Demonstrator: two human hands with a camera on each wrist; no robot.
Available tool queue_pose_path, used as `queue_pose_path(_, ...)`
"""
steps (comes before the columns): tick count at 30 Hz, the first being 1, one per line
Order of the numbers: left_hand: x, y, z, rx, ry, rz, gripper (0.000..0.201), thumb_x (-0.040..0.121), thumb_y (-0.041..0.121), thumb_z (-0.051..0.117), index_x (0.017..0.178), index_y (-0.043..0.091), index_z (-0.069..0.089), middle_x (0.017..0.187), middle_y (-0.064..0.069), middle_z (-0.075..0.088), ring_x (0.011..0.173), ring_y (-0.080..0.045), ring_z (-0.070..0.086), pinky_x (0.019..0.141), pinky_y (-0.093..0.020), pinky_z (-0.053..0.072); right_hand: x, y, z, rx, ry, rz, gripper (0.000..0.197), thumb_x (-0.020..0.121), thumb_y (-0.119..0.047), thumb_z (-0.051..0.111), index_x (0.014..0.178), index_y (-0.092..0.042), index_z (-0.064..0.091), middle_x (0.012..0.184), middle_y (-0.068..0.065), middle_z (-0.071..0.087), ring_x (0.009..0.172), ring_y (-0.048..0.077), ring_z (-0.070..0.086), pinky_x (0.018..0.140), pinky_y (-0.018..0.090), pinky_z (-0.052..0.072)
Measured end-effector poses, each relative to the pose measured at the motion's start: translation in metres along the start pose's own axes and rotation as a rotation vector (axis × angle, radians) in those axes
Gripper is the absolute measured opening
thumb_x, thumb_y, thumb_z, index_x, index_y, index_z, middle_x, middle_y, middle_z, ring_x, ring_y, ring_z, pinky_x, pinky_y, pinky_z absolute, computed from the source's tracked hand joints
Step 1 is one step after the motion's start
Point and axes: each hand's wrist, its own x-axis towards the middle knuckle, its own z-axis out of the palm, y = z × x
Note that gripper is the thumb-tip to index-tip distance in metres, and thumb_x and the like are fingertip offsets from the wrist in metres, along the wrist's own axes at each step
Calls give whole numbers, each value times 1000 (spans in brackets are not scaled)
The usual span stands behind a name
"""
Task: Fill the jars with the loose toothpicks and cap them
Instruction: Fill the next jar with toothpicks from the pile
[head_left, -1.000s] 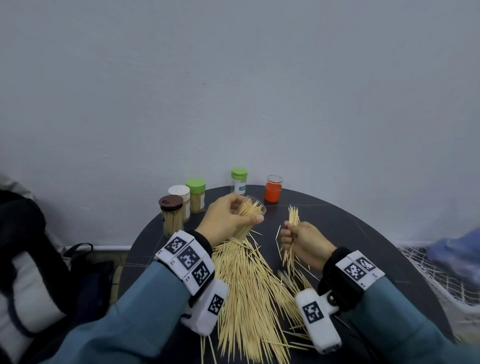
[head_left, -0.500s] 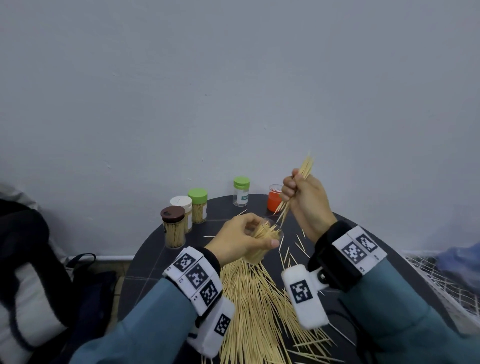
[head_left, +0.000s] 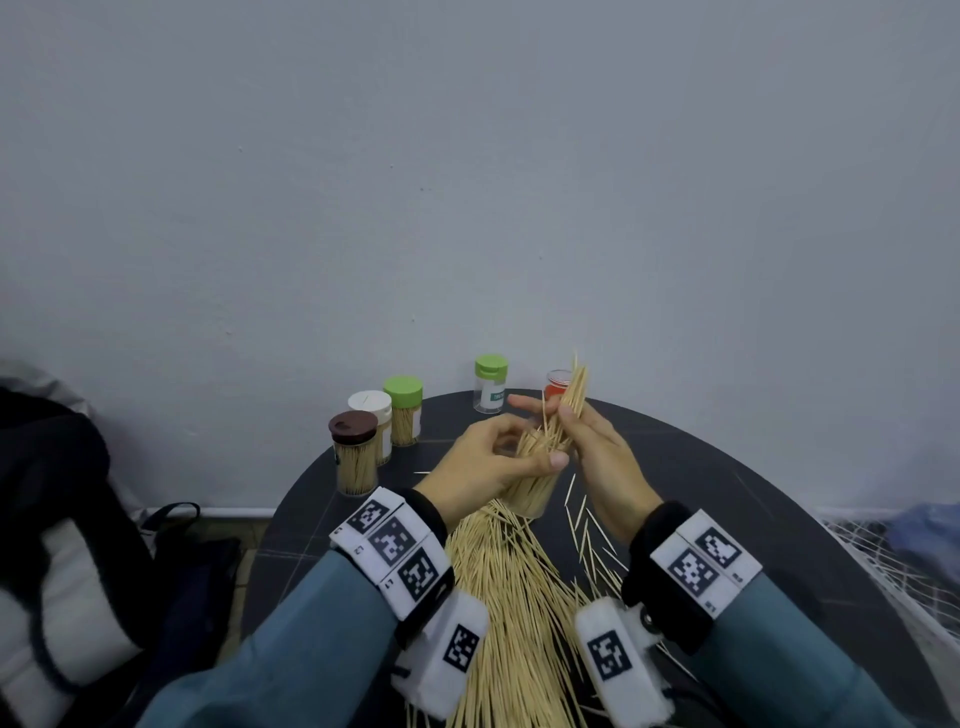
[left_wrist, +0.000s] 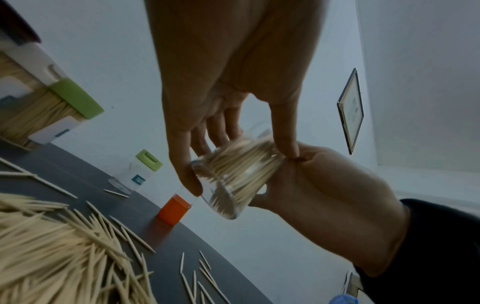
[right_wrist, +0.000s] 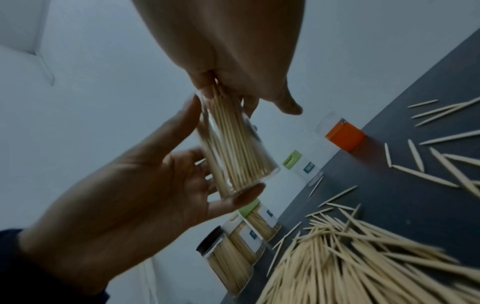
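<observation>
- My left hand (head_left: 483, 467) holds the clear jar (head_left: 532, 491) up off the dark round table (head_left: 727, 493), thumb across its near side and fingers curled round the far side; the jar is tilted, mouth up and away from me.
- From the left wrist view I see the jar (left_wrist: 233, 181) pinched between the thumb and the curled fingers (left_wrist: 187, 176), already well packed with toothpicks.
- My right hand (head_left: 608, 467) is closed round a bundle of toothpicks (head_left: 569, 400) whose lower ends sit in the jar's mouth while the upper ends stick out above my fingers.
- The right wrist view shows the same bundle (right_wrist: 228, 127) running from my right fingers (right_wrist: 249, 90) down into the jar (right_wrist: 233, 156), with the left hand (right_wrist: 145, 195) cupping it from below.
- The big loose pile of toothpicks (head_left: 509, 613) lies on the table between my forearms, with stray ones (head_left: 584, 525) scattered just to its right.
- At the back left stand three filled, capped jars close together: brown cap (head_left: 354, 452), white cap (head_left: 371, 410), green cap (head_left: 404, 410).
- Farther back, a small green-lidded jar (head_left: 491, 382) with a label stands near the wall, and an orange cap (head_left: 557, 384) stands just beside it, partly hidden behind my bundle.
- A dark bag (head_left: 62, 545) sits on the floor to the left.
</observation>
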Motion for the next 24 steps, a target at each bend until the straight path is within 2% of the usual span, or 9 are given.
queue_pose_path(3,-1,2,0,-9,-6,-4,43,79,26,72,118,15,60,112,0,66,106,-12,60,82,-23,49,-2,2,-3,-34,-5,44,27,100,-18,37,98,-13,63,119,-1,65,114,16,58,107,40,39)
queue_pose_path(6,-2,3,0,-19,-19,-13,47,76,30,72,119,17,58,114,-2,65,109,-13,59,91,-31,50,-2,2,-8,-71,-35,56,27,97,-18,41,95,-22,67,119,-1,65,119,21,55,111,47,31)
queue_pose_path(9,-3,3,1,-23,-47,-27,40,79,27,71,115,14,60,106,1,66,104,-11,61,81,-25,49,-1,-2,-10,-94,-57,14,26,95,-21,43,94,-19,68,116,4,66,114,25,58,108,48,34)
queue_pose_path(11,-3,3,2,-16,-69,-33,36,80,25,71,112,13,61,100,4,66,98,-8,61,77,-22,47,-1,-7,-10,-64,-63,-12,28,96,-25,40,90,-15,66,112,7,68,109,27,61,102,47,41)
queue_pose_path(14,-4,3,3,8,-92,-39,36,80,24,71,113,13,61,96,6,64,95,-7,60,79,-23,47,2,-12,-8,46,-39,-15,29,100,-22,33,90,-10,58,94,8,70,90,26,65,87,42,51)
queue_pose_path(17,-4,4,4,18,-113,-39,31,81,23,71,109,18,61,93,9,64,91,-3,59,74,-20,44,4,-13,-7,90,-14,-30,30,101,-22,31,95,-12,59,79,2,69,78,17,65,74,33,52)
queue_pose_path(20,-4,4,4,32,-122,-36,33,82,23,70,112,15,61,93,9,64,90,-2,59,72,-19,44,4,-13,-6,114,-20,-30,34,101,-25,28,105,-14,60,78,2,68,75,11,65,66,24,53)
queue_pose_path(22,-4,3,4,31,-123,-41,37,82,23,70,116,12,61,96,6,64,89,-2,59,69,-16,44,3,-13,-5,137,-9,-28,38,102,-25,27,104,-11,62,74,2,65,72,11,64,64,22,52)
queue_pose_path(24,-4,2,3,15,-113,-48,39,82,23,71,117,12,60,98,4,65,90,-5,61,70,-16,47,2,-10,-4,103,15,-62,39,102,-22,27,99,-9,64,72,1,61,74,14,61,72,25,52)
